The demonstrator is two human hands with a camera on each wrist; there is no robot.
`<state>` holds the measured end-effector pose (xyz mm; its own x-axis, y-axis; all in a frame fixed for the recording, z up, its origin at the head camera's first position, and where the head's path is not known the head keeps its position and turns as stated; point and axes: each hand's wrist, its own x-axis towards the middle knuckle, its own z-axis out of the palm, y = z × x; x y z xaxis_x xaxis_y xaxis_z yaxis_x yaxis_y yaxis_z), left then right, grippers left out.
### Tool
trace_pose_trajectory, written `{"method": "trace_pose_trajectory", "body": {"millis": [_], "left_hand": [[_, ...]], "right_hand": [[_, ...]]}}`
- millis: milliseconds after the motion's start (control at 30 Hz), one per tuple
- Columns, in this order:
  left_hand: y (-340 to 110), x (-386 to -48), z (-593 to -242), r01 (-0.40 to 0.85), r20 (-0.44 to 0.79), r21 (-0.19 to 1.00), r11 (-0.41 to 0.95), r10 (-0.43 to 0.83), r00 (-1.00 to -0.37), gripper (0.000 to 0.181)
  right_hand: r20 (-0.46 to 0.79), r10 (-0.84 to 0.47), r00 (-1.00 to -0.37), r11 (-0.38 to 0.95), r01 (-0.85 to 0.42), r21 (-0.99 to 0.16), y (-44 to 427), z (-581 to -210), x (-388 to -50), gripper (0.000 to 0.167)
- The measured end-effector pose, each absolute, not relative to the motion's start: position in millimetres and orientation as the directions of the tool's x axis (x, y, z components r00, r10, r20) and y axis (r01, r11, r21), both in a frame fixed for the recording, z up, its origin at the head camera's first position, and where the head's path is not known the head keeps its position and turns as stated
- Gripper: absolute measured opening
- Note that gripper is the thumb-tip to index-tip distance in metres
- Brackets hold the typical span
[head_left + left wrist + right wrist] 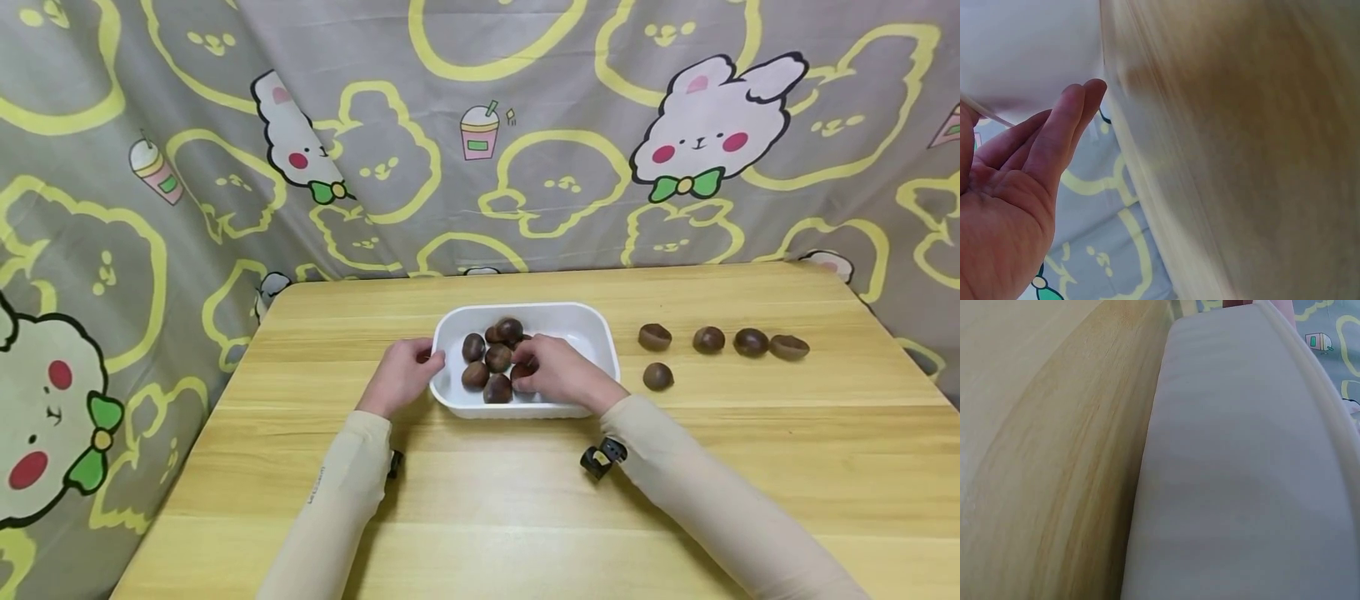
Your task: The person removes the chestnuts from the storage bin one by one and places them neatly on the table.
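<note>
The right hand reaches over the tub near the middle of the head view, its fingers bent and its thumb and fingertips pinching a chestnut, which is partly hidden behind them. The left hand is at the tub's left end in the head view, thumb at the rim. In the left wrist view its fingers lie nearly straight along the tub's outer wall, in the left half of the frame.

The tub is white and oblong, just right of the middle of the head view. Other chestnuts are bunched in its left part, some touching, one or two resting higher at the back. Its floor shows white toward the upper right. In the right wrist view its pale wall fills the centre and right.

Right of the tub, more brown pieces lie on the table: a half shell with a round nut below it, then a nut, a darker nut and, touching that one, another half shell.

Pale sleeves run to the bottom edge, a black device beside the right cuff. A patterned curtain fills the top.
</note>
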<state>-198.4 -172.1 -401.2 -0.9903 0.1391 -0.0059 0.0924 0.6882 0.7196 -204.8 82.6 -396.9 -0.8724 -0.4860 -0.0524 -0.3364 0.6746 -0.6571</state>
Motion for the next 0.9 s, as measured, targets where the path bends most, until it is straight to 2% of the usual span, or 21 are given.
{"method": "trace_pose_trajectory", "body": {"millis": [600, 900], "left_hand": [[-170, -198, -399, 0.071, -0.036, 0.715, 0.696, 0.138, -0.99, 0.029], [-169, -200, -399, 0.09, -0.021, 0.706, 0.702, 0.148, -0.989, 0.028]], "right_hand": [[-0.066, -0.489, -0.87, 0.66, -0.319, -0.68, 89, -398, -203, 0.03], [-0.02, -0.489, -0.872, 0.64, -0.344, -0.687, 101, -388, -202, 0.03]]}}
